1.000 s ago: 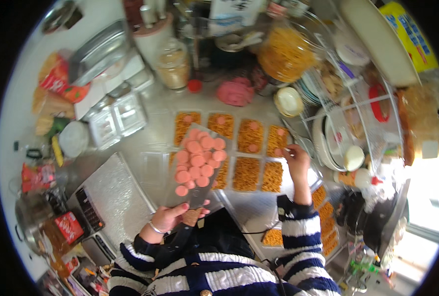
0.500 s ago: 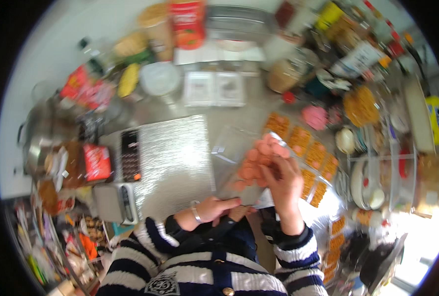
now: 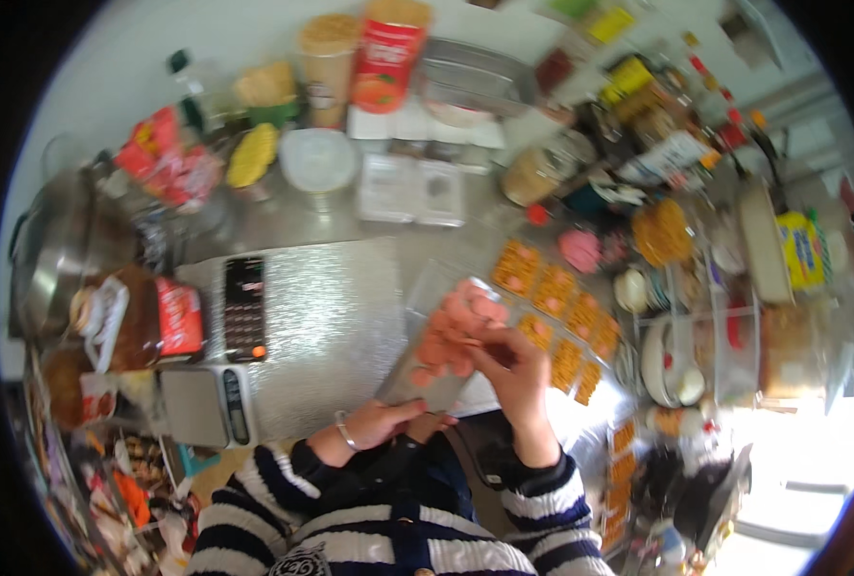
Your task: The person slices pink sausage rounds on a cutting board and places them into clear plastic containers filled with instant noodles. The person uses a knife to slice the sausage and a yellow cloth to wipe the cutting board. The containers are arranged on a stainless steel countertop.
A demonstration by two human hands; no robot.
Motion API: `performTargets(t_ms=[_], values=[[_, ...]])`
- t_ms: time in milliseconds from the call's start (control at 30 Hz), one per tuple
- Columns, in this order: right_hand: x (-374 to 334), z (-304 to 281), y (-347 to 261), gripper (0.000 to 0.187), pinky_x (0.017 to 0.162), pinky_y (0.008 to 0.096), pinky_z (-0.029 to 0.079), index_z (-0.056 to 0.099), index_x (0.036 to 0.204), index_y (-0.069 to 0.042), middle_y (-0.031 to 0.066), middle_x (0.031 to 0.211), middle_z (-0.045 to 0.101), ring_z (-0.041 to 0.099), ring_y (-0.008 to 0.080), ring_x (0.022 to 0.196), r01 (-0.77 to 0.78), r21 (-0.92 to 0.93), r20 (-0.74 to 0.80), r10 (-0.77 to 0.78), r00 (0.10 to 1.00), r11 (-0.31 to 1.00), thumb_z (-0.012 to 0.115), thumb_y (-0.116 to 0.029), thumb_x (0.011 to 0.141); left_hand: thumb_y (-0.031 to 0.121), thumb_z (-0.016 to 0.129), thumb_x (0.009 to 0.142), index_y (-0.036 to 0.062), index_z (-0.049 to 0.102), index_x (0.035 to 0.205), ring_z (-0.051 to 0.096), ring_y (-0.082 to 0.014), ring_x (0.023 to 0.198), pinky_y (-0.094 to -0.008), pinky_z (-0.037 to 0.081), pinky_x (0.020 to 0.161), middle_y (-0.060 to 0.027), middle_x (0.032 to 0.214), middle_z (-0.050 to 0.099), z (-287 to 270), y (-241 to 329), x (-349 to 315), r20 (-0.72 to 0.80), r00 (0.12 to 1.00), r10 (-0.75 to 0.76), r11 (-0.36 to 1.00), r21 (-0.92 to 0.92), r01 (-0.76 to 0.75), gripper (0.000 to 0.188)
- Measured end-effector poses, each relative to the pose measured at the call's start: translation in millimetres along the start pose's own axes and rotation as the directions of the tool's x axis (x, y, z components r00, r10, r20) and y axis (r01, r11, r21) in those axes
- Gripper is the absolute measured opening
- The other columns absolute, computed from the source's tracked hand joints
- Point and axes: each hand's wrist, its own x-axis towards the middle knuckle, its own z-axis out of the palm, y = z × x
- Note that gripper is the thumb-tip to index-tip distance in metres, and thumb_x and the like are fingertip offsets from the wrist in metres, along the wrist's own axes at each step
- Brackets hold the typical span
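Note:
Round pink slices [image 3: 451, 322] lie heaped in a clear plastic tray [image 3: 403, 381] in front of me. At the heap's right side, my right hand [image 3: 515, 372] has thumb and fingers pinched on a pink slice, partly hidden by the fingertips. My left hand [image 3: 377, 424], with a bracelet at the wrist, grips the tray's near edge; its thumb shows and the other fingers are mostly hidden. Just right of the tray are rows of orange-brown crunchy-looking blocks [image 3: 553, 290], several topped with a pink slice.
A silvery mat [image 3: 336, 326] bearing a black calculator-like device [image 3: 245, 309] lies left of the tray. Nearby are a grey kitchen scale [image 3: 194, 408] and a large metal pot [image 3: 72, 250]. Tubs, jars and packets crowd the back, including a lidded clear tub [image 3: 319, 161]. Shelving [image 3: 715, 317] stands right.
The whole view has shifted, with the worktop things sliding left in it. My right hand remains over the slices, its fingers now at their right edge. My left hand stays by the near edge.

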Motion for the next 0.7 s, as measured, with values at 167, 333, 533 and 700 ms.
performTargets(t_ms=[167, 333, 533, 700], values=[[3, -3, -3, 0.016, 0.065, 0.02, 0.047, 0.062, 0.096, 0.002, 0.0042, 0.085, 0.066, 0.059, 0.0076, 0.074, -0.088, 0.213, 0.064, 0.076, 0.995, 0.973, 0.065, 0.0, 0.08, 0.015, 0.051, 0.091, -0.0032, 0.04, 0.127, 0.056, -0.0292, 0.106, -0.0394, 0.045, 0.092, -0.0178, 0.118, 0.054, 8, 3, 5, -0.028, 0.997, 0.067, 0.997, 0.051, -0.065, 0.042], [-25, -78, 45, 0.019, 0.061, 0.0202, 0.048, 0.059, 0.101, 0.002, 0.0083, 0.09, 0.068, 0.061, 0.009, 0.073, -0.097, 0.333, -0.12, 0.145, 0.982, 0.938, 0.062, 0.001, 0.082, 0.021, 0.054, 0.088, -0.0033, 0.042, 0.124, 0.057, -0.0343, 0.102, -0.0429, 0.046, 0.089, -0.0206, 0.12, 0.053, 16, -4, 14, -0.205, 0.979, 0.004, 0.989, 0.145, 0.026, 0.045], [-53, -219, 172, 0.007, 0.058, 0.0216, 0.048, 0.065, 0.089, -0.002, 0.0044, 0.081, 0.067, 0.059, 0.0081, 0.067, -0.35, 0.241, -0.496, 0.425, 0.757, 0.905, 0.062, -0.001, 0.082, 0.022, 0.058, 0.086, -0.0018, 0.037, 0.129, 0.06, -0.0348, 0.097, -0.0431, 0.05, 0.084, -0.0228, 0.117, 0.053, 19, -19, 20, -0.307, 0.949, 0.071, 0.981, 0.194, -0.01, 0.053], [-49, -239, 249, 0.008, 0.053, 0.0228, 0.048, 0.062, 0.087, 0.004, 0.0078, 0.077, 0.066, 0.06, 0.0112, 0.063, -0.278, 0.337, -0.428, 0.41, 0.806, 0.9, 0.063, -0.001, 0.081, 0.023, 0.059, 0.086, -0.0034, 0.04, 0.126, 0.061, -0.0345, 0.093, -0.0415, 0.052, 0.079, -0.0221, 0.116, 0.055, 24, -34, 21, -0.395, 0.914, 0.093, 0.973, 0.229, 0.0, 0.051]])
